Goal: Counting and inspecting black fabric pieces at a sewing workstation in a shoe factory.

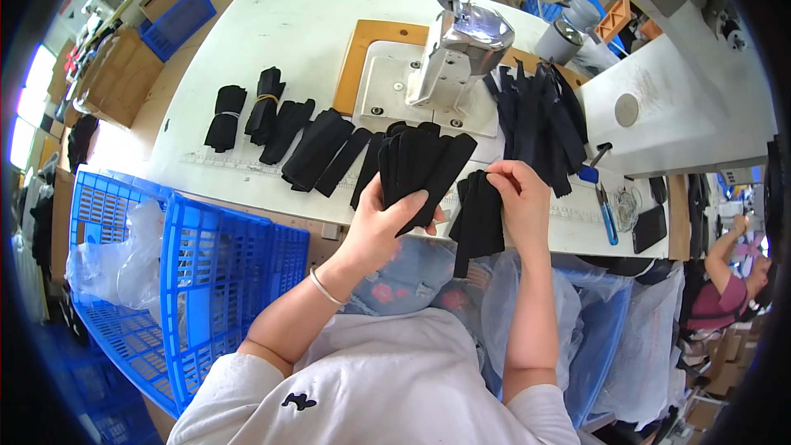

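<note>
My left hand is closed round a fanned stack of black fabric strips, held over the table's front edge. To its right, my right hand pinches the top of a few more black strips, which hang down in front of the edge. Left of my hands, loose black strips lie in a row on the white table. Two tied black rolls lie at that row's far left end. Behind my right hand, a pile of long dark strips drapes over the table.
A post-bed sewing machine stands at the table's middle. Blue-handled snips and a black phone lie at the right. A blue crate with clear plastic stands at left. Another person sits far right.
</note>
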Motion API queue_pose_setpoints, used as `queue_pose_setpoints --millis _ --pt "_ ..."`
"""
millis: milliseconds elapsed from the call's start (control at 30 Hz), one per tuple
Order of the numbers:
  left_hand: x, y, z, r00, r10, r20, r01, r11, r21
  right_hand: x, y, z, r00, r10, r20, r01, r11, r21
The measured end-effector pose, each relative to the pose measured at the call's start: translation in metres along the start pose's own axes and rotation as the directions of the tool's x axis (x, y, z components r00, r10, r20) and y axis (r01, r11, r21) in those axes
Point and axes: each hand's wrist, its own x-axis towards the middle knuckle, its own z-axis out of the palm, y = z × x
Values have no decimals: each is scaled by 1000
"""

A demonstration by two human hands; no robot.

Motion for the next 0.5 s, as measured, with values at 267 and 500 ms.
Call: queue_pose_setpoints --millis 267,500 --pt "-37 -9 -10 998 -50 33 54 988 -142 -16 -17 -7 964 -265 -28 246 926 -285" --pt "-53 -9 -4 995 -98 -21 90 968 -234 -90 -57 -17 895 -238 377 401 797 -451"
